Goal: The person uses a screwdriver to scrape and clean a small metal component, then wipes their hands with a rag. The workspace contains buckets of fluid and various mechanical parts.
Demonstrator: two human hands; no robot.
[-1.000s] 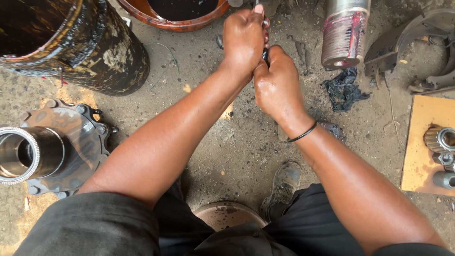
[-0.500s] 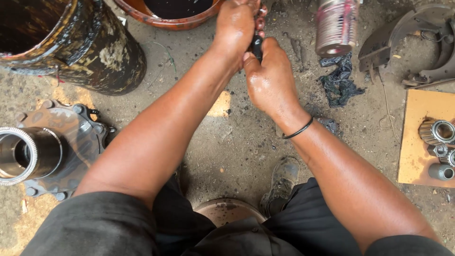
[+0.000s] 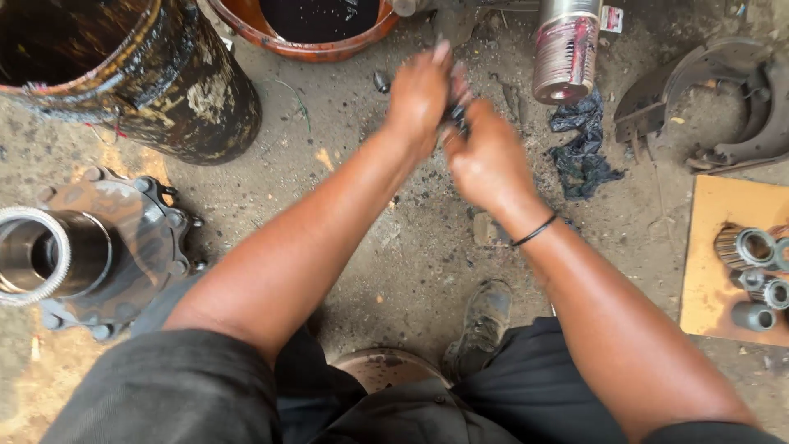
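Upper centre of the frame, the left hand (image 3: 421, 97) and right hand (image 3: 486, 156) pinch 1 small dark part (image 3: 454, 115) between closed fingers; it looks light, rigid, likely greasy, best gripped firmly by its ends.

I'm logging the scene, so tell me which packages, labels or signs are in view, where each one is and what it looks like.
Spray can: lying on the ground at top, right of the hands; silver cylinder with a worn red and pink label.
Small tag: beside the can's upper right; white and red scrap.
No signs or screens.
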